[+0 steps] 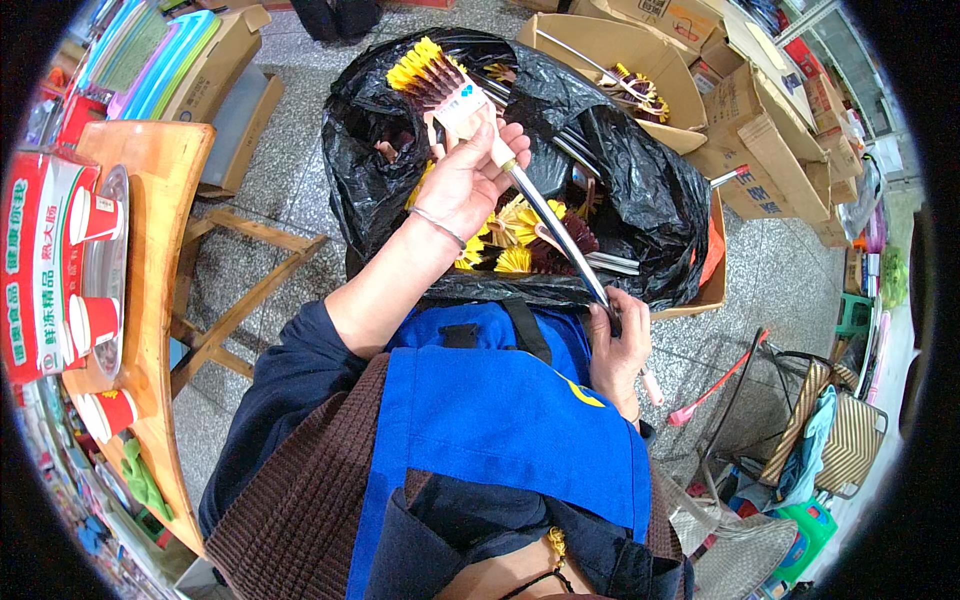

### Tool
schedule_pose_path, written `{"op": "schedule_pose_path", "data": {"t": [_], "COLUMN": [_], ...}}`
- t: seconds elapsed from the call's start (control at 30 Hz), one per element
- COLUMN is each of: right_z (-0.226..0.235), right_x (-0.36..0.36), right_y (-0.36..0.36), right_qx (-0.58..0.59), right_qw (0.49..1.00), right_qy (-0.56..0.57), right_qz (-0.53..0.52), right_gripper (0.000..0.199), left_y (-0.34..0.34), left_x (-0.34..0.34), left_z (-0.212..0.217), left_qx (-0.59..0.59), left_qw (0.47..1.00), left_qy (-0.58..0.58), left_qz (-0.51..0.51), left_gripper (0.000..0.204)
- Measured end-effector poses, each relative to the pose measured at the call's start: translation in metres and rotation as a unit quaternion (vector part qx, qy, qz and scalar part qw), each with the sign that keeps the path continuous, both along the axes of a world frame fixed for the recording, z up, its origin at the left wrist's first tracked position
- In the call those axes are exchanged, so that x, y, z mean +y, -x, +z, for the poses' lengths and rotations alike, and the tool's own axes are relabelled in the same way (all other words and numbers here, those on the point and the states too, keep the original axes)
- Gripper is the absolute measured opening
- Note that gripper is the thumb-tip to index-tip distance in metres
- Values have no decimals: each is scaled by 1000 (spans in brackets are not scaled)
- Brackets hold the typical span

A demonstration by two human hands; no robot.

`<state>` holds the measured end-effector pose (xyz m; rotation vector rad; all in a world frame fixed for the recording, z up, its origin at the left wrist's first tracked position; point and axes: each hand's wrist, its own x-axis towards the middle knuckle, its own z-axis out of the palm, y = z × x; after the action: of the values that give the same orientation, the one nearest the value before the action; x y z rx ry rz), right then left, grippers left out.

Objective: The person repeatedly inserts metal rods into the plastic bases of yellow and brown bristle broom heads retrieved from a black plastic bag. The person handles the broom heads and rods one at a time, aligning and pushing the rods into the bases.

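Observation:
I hold a long-handled brush point(462, 108) slantwise across my front, its head at the upper left. The bristles are yellow at the tips and dark brown below, the head is pale, and the handle is a shiny metal tube. My left hand point(470, 180) is closed round the neck, just below the head. Farther down, the fingers of my right hand point(620, 345) close on the handle near its lower end. Under the brush a large black plastic bag point(640, 190) gapes inside a cardboard box. Several similar brushes point(520, 225) lie in it, partly covered by the plastic.
At the left stands a wooden table point(190, 150) with red-and-white paper cups point(95, 325) and a printed carton. Cardboard boxes point(750, 145) crowd the upper right, one holding more brushes. A folding chair point(825, 430) and a red-handled tool point(715, 385) are at the right.

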<state>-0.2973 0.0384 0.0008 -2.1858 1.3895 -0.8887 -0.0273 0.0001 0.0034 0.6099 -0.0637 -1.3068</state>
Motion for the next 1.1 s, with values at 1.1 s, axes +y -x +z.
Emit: {"op": "schedule_pose_path", "data": {"t": [1.1], "right_z": [2], "right_x": [-6], "right_y": [8], "right_qx": [-323], "right_qw": [742], "right_qy": [-583], "right_qz": [74], "right_gripper": [22], "left_y": [5], "left_x": [-8], "left_z": [-11], "left_qx": [-31], "left_qw": [999], "left_qy": [29], "left_qz": [5], "left_gripper": [22]}}
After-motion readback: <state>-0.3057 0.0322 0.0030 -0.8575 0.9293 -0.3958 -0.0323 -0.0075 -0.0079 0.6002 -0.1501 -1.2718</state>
